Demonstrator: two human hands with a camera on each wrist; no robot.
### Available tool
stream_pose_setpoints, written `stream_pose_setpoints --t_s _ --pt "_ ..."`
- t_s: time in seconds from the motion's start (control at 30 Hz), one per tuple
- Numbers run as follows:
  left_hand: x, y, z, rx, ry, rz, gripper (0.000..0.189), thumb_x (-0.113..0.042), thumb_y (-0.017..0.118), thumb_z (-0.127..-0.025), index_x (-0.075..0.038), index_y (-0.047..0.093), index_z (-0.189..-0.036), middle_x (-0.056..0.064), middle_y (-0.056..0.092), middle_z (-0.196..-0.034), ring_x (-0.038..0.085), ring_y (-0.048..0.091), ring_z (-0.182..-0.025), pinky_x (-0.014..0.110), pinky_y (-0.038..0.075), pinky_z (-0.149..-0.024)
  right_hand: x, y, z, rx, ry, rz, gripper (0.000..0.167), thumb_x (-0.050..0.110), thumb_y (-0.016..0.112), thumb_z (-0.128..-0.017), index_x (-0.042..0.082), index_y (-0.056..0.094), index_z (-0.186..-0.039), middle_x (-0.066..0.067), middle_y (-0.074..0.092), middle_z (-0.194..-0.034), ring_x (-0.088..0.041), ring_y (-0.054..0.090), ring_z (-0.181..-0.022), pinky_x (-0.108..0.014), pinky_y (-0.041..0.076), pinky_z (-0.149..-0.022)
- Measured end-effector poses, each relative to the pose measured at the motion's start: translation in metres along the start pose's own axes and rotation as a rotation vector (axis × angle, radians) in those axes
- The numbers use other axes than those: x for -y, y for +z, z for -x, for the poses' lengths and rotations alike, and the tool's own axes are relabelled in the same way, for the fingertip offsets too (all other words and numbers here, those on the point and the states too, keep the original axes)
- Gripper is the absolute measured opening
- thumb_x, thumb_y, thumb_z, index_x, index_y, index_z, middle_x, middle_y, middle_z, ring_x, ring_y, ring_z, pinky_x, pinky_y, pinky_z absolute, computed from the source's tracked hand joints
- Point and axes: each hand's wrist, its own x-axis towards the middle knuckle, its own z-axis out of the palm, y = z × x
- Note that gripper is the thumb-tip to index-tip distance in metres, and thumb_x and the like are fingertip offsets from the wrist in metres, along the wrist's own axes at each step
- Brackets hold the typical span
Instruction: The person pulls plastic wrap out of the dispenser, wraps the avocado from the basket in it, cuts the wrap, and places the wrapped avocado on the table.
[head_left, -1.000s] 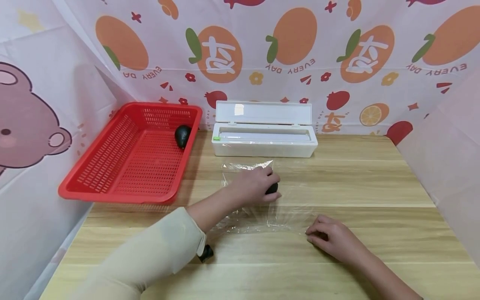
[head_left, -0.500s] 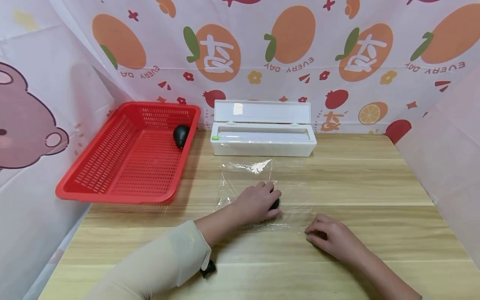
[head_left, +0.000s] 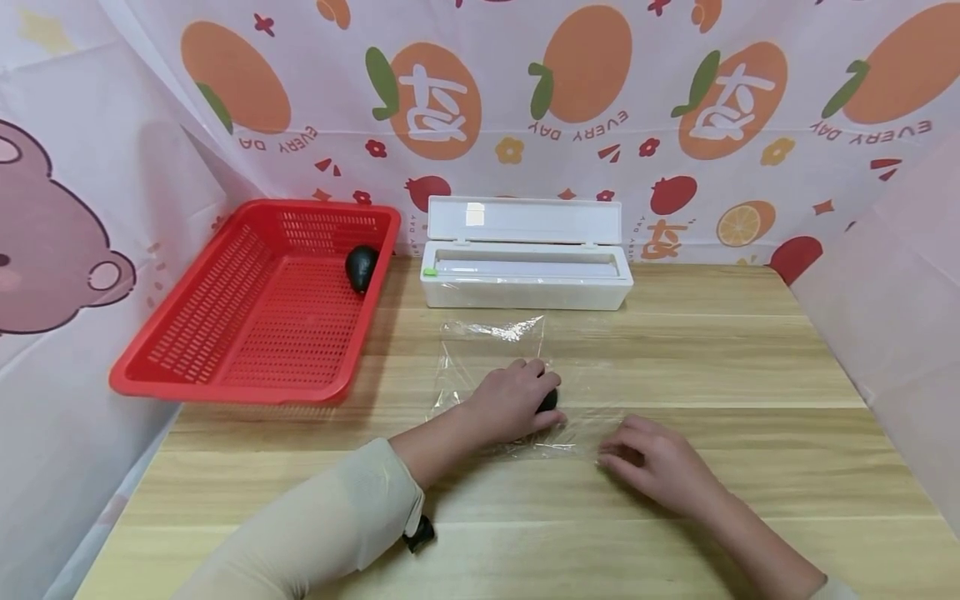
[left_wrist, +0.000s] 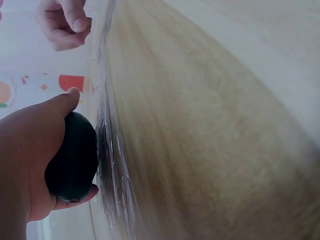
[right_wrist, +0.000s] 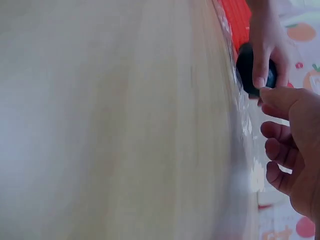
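Note:
My left hand (head_left: 513, 402) grips a dark avocado (head_left: 550, 401) that sits on a sheet of clear plastic wrap (head_left: 487, 342). The left wrist view shows the avocado (left_wrist: 75, 155) against the palm, thumb and fingers at either end, with the wrinkled wrap (left_wrist: 112, 170) beside it. By the wrap's near right edge is my right hand (head_left: 656, 462), its fingers loosely bent and thumb and fingertips a little apart. The right wrist view shows no object in the right hand (right_wrist: 295, 145).
A white wrap dispenser box (head_left: 525, 293) with raised lid stands at the back. To the left is a red perforated basket (head_left: 341, 387) with another avocado (head_left: 362, 268) inside. A small black item (head_left: 420, 533) shows beside the left sleeve. A printed curtain (head_left: 525, 100) hangs behind.
My left hand has drawn the avocado nearer over the wrap, then stayed about there. My right hand has moved slightly left and let go of the wrap's edge.

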Motion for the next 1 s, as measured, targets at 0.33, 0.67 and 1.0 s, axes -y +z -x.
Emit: stream_pose_setpoints --t_s 0.33,0.67,1.0 --pt "0.000 0.003 0.002 -0.005 -0.007 0.009 0.048 -0.059 0.058 -0.092 -0.021 0.060 -0.120 0.002 0.058 -0.110 0.019 0.058 -0.091 0.036 0.053 -0.063 0.018 0.017 -0.024 0.185 -0.054 0.120 0.016 0.031 0.078 -0.083 0.022 0.075 -0.096 0.015 0.054 -0.087 0.001 0.050 -0.074 -0.021 0.047 -0.065" --pt "0.005 -0.005 0.002 0.095 -0.011 0.106 0.043 -0.045 0.040 -0.101 -0.022 0.052 -0.136 0.002 0.055 -0.131 0.024 0.051 -0.121 0.046 0.045 -0.093 0.021 0.021 -0.032 0.129 -0.077 0.077 0.002 0.023 0.076 -0.086 0.022 0.075 -0.087 0.016 0.057 -0.084 0.001 0.054 -0.075 -0.021 0.050 -0.067" --pt "0.015 -0.015 0.007 0.130 -0.031 0.272 0.041 -0.029 0.044 -0.096 -0.022 0.049 -0.136 0.001 0.053 -0.135 0.019 0.046 -0.128 0.046 0.042 -0.100 0.027 0.001 -0.052 0.096 0.008 -0.027 0.006 0.017 0.076 -0.085 0.021 0.075 -0.089 0.017 0.056 -0.086 0.001 0.053 -0.074 -0.020 0.049 -0.066"
